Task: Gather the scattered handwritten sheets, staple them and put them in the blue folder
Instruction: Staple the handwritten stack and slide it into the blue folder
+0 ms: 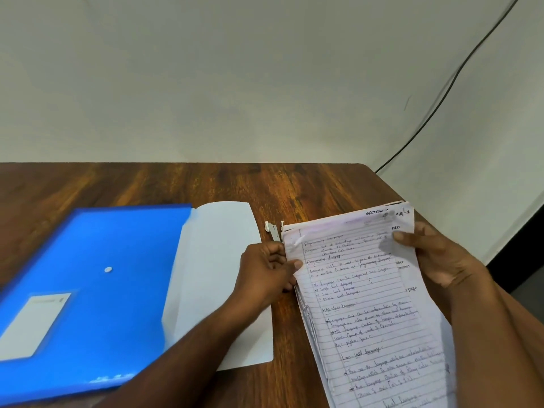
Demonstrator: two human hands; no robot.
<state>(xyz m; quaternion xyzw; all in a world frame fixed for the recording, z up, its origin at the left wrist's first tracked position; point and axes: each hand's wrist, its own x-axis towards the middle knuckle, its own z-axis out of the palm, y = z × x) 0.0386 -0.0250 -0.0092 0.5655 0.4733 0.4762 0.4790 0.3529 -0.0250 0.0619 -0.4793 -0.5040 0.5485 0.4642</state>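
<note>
Nearest the camera, the stack of handwritten sheets [365, 304] is held between both hands above the wooden table [206, 184], its long axis running from the near right edge away toward the wall. The left hand [265, 275] pinches the stack's left edge, thumb on top, fingers curled beneath. The right hand [435, 257] grips the far right edge, thumb pressed on the top page. Just beyond the left hand, touching the stack's far left corner, lies what looks like a stapler [273, 231], largely hidden. Left of the hands, the blue folder [97, 290] lies with its pale flap [220, 275] open; nothing shows inside it.
</note>
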